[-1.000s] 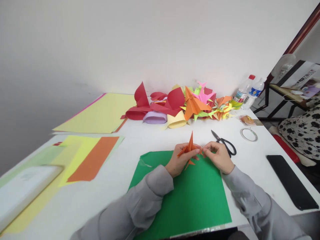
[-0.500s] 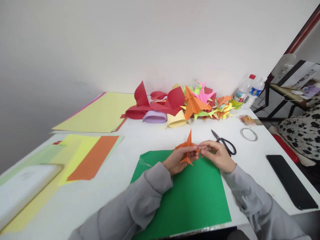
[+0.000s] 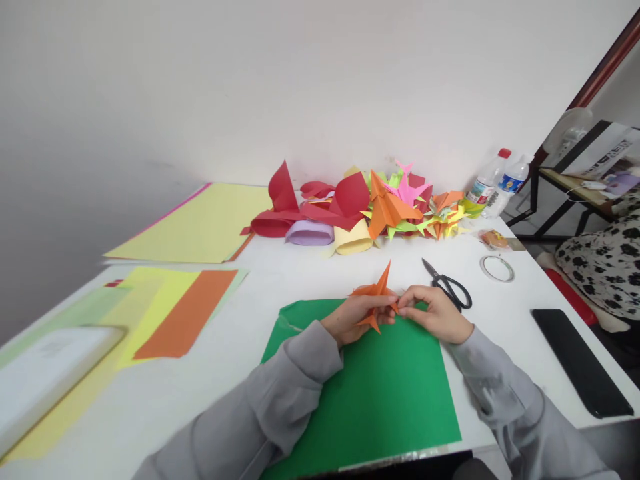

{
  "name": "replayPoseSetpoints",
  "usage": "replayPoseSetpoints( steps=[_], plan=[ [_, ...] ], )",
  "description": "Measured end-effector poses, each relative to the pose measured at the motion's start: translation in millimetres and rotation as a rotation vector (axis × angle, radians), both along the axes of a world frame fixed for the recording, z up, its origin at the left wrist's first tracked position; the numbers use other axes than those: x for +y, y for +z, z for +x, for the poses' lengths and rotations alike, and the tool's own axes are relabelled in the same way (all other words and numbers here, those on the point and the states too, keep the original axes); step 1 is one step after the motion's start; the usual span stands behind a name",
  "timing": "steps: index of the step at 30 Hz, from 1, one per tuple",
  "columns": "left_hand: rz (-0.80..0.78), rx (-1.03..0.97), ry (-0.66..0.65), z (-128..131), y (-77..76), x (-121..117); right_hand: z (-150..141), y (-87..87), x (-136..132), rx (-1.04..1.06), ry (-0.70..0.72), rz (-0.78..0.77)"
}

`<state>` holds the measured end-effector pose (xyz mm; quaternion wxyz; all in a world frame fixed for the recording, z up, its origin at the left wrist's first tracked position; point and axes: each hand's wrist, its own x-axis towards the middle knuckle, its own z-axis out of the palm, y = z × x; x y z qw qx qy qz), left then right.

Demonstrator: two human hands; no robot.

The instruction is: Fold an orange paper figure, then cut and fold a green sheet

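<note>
An orange folded paper plane (image 3: 381, 283) with pointed wings is held above the green sheet (image 3: 390, 387). My left hand (image 3: 353, 317) is closed round its body, the thumb lying across the top. One wing points up and away, another point sticks out below the fingers. My right hand (image 3: 434, 313) pinches the plane's right end between thumb and fingertips. The tip in that pinch is mostly covered. Just beyond my right hand lie black-handled scissors (image 3: 453, 290) on the white table.
Several folded paper shapes (image 3: 387, 207) are heaped along the wall. Two plastic bottles (image 3: 481, 187) stand at their right. A roll of tape (image 3: 497, 268) and a black phone-like slab (image 3: 583, 362) lie to the right. Coloured paper sheets (image 3: 186, 313) and a white box (image 3: 55, 373) are on the left.
My left hand has turned the orange plane, so its wings now spread up and down beside my thumb. My right hand has shifted slightly left and keeps its pinch at the end.
</note>
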<state>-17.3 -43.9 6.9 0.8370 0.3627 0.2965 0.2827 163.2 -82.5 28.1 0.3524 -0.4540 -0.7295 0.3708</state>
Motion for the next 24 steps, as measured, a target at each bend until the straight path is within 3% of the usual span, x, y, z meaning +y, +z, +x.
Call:
replayPoseSetpoints(
  steps=[6, 9, 17, 24],
  plan=[
    [0.141, 0.060, 0.005, 0.2, 2.6, -1.9, 0.5, -2.9, 0.7, -0.010, 0.048, -0.136],
    [0.184, 0.087, 0.014, 0.8, 2.8, -2.7, -0.5, -4.9, 0.2, 0.001, 0.002, -0.176],
    [0.222, 0.066, 0.043, -0.5, 3.5, -2.5, -3.1, -8.3, 0.0, 0.111, -0.136, -0.186],
    [0.240, 0.065, 0.054, -0.2, 5.7, -3.8, -5.4, -8.1, -0.7, 0.168, -0.092, -0.122]
  ],
)
